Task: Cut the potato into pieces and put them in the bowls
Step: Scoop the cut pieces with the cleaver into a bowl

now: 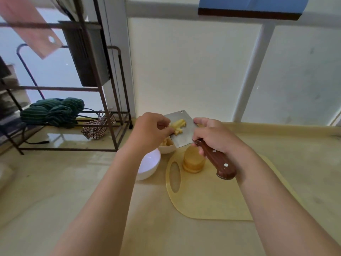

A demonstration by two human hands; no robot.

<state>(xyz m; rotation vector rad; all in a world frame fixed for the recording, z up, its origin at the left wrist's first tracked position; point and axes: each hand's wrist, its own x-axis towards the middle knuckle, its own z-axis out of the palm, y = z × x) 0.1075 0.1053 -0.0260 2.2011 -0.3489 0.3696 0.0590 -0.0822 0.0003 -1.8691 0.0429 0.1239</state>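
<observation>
The right grip [215,137] is closed round the wooden handle of a cleaver [181,140], holding the blade nearly flat as a tray above the far bowl [167,150]. The left grip [149,132] has its fingers curled at the blade's left edge, thumb and fingertips pinching the strips [178,126] of potato that lie on the steel.

The step in hand looks like the transfer: cut strips are being taken off the blade into the far bowl, which already shows a few yellow pieces at its rim. Of the 2 bowls, the near bowl [150,163] shows only its white inside, though the left forearm hides part of it.

The next move calls for the left grip to draw or push the strips over the blade's edge so they drop inside the rim, while the right grip keeps the blade level and above the bowl. The fingers should stay clear of the cutting edge.

The rest of the potato [193,160] stands on the board [212,196] as a rounded, pale yellow, peeled block, just beside the board's oval handle hole and under the cleaver handle. Whether it is already sliced through I cannot tell. Board and bowls sit on the worktop [73,182].
</observation>
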